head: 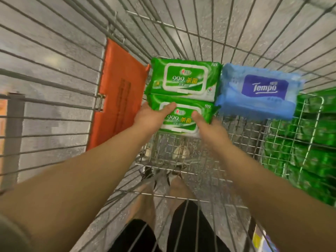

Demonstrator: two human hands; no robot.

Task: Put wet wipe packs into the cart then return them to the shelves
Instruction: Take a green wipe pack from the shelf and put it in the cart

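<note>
Head view, only one: both hands reach down into the wire cart (181,30) at frame centre. The left hand (151,115) and right hand (207,126) grip the near green pack (183,117) from its two short ends, thumbs on top over the lid, other fingers hidden under or behind the pack, so how far they wrap I can't tell. Pack's long axis runs left-right across the frame, between the hands; neither hand is clearly nearer. Directly above it in frame, touching, lies a second green pack (184,79), same orientation. Just right of that, touching its edge, is a blue Tempo pack (260,91), tilted slightly down to the right. Whether the held pack rests on the cart floor or is just off it is hard to tell. Orange flap (116,99) at left centre. At lower right, thru the mesh, blurred green stock on shelves (312,146). Judgement: next move turns on lifting straight up w/ both hands, clear of the neighbour pack.
</note>
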